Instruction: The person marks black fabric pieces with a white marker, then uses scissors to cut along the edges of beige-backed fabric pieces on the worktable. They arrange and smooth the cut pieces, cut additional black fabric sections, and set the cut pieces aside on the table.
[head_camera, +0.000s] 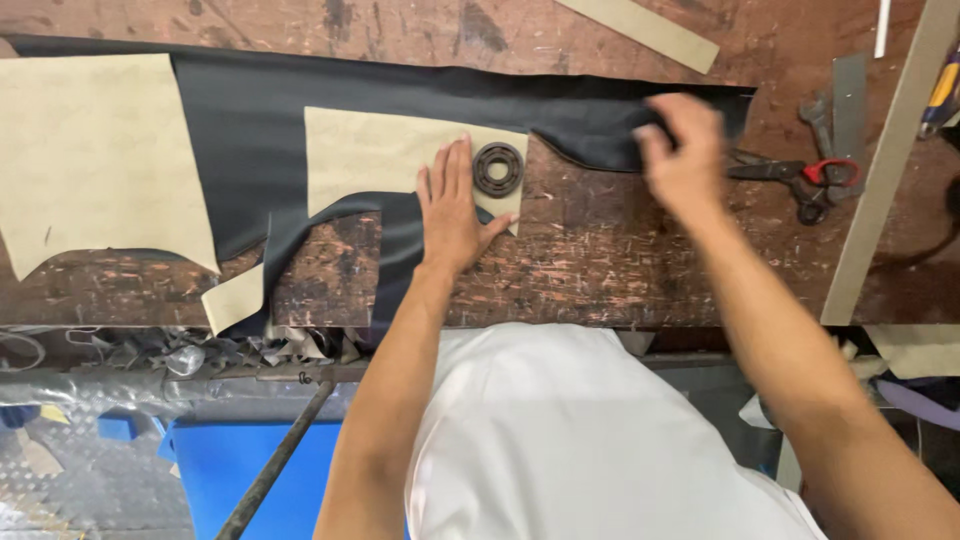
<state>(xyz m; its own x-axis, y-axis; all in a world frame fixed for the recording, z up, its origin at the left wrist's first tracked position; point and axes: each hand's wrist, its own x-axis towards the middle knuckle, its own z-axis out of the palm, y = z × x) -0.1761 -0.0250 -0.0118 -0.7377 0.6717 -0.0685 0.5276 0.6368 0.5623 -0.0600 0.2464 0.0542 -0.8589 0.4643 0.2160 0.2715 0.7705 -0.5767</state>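
On the black fabric (250, 130) spread along the counter's (600, 250) far edge, our left hand (452, 208) presses flat, grip released, on a tan pattern piece (380, 155) beside a dark ring weight (498, 169), while our blurred right hand (685, 150) pinches the fabric's right end.

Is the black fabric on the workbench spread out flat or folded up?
Spread flat. The black fabric lies in one layer across the workbench, with a tan pattern piece on it; no fold shows.
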